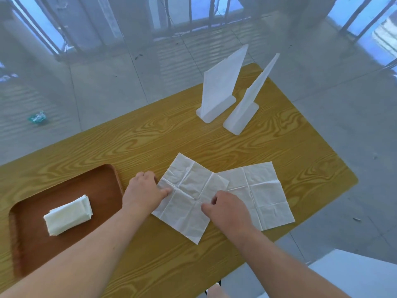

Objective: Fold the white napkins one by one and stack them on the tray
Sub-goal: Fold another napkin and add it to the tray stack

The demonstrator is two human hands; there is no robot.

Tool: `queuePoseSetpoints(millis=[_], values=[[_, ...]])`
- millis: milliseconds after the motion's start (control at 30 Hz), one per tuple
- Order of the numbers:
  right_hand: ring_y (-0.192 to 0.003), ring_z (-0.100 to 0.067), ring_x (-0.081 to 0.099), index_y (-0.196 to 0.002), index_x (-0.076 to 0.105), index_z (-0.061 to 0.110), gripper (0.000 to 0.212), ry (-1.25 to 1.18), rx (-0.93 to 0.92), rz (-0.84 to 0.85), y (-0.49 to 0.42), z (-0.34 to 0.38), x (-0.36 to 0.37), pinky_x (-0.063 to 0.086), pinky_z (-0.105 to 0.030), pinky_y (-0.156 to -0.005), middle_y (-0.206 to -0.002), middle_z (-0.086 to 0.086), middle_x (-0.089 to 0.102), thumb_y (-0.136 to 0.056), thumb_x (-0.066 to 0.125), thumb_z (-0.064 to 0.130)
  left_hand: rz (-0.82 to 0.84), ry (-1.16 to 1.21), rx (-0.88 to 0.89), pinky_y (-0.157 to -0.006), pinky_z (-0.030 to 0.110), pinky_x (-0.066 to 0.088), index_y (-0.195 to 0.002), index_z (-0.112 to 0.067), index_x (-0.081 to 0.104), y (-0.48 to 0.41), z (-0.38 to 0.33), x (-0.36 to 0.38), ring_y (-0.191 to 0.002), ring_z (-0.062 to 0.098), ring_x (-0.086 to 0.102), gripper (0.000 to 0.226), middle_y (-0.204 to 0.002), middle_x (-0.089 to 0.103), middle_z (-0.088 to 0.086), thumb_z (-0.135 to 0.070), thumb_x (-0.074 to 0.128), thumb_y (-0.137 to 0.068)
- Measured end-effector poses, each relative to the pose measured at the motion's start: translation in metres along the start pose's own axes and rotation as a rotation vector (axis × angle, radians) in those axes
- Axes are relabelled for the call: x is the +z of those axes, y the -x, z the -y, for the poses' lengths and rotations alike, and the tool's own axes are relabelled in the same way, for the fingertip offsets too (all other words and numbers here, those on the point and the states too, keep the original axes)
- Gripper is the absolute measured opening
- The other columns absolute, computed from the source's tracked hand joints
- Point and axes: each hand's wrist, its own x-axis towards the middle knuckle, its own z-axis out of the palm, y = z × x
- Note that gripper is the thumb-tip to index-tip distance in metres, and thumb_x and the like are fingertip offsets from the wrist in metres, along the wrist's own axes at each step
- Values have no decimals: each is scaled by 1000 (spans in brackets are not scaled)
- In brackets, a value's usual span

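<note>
Two unfolded white napkins lie on the wooden table. The nearer napkin [189, 186] overlaps the left edge of the second napkin [264, 194]. My left hand [144, 192] rests on the nearer napkin's left edge, thumb pressing near its crease. My right hand [225, 209] presses down near that napkin's centre, fingers curled. At the left a brown tray [64, 186] holds a small stack of folded napkins [68, 215].
Two white upright stands [221, 87] [247, 106] occupy the far part of the yellow wood-grain table [171, 134]. The table's right edge runs close past the second napkin. A small teal scrap [37, 117] lies on the grey tiled floor.
</note>
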Motion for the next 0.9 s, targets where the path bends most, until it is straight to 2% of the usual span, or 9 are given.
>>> queuePoseSetpoints(millis=[133,200,333,433,567,633,700,800,900], values=[[-77,-12,56,-99,52,29,33,-39,-2,-8,-6,6,11,41,-32,-61,-81,16,55,-83,70,52,62,-14,21,-68,32,47,-90,-27,62,-2,4,0,-88,12,59,35,-100,62,-7,-59,75,-87],[-79,-14,56,-101,50,31,31,-16,-23,-16,-9,7,12,43,-34,-65,-81,16,53,-84,69,46,93,-12,-8,-61,32,46,-87,-28,60,0,8,2,-80,10,59,29,-93,67,-6,-51,77,-86],[-93,-19,62,-113,57,26,32,6,-87,2,-9,6,11,51,-37,-74,-96,12,57,-85,67,38,131,327,-178,-64,35,49,-110,-22,51,-1,13,2,-85,14,62,55,-97,63,-5,-48,88,-78],[-101,-20,64,-120,59,23,38,-7,-95,11,-6,7,11,53,-38,-80,-105,10,59,-85,66,36,254,715,-351,-67,37,55,-122,-13,62,0,7,-5,-93,23,71,59,-107,71,3,-38,94,-78],[-96,-17,64,-126,60,23,42,-125,-44,-18,-3,5,6,47,-32,-73,-101,8,66,-88,66,39,364,810,-221,-77,45,64,-112,-13,77,9,-1,-12,-90,29,81,26,-106,83,9,-26,82,-91],[-93,-12,64,-128,60,25,45,-242,-13,-57,-4,3,1,47,-30,-73,-102,9,65,-89,69,47,436,1042,-154,-99,56,60,-119,-10,77,17,-1,-19,-106,37,79,31,-115,82,14,-22,76,-91],[-94,-6,64,-133,57,25,56,-407,6,-49,-6,2,-8,48,-24,-70,-106,9,65,-90,72,58,543,1257,-99,-108,58,54,-133,-7,71,24,2,-29,-120,41,72,48,-127,78,17,-22,71,-88],[-112,-11,65,-143,56,21,88,-700,27,99,-8,10,-21,57,-34,-93,-121,5,67,-77,74,76,622,1437,-34,-95,48,60,-139,-6,68,32,6,-50,-110,33,73,57,-125,76,16,-23,69,-85],[-130,-27,64,-135,66,22,98,-943,93,405,-5,27,-25,48,-50,-114,-134,-11,71,-62,77,86,675,1563,39,-83,42,63,-139,-5,69,39,14,-68,-103,29,76,58,-120,76,15,-21,69,-84]])
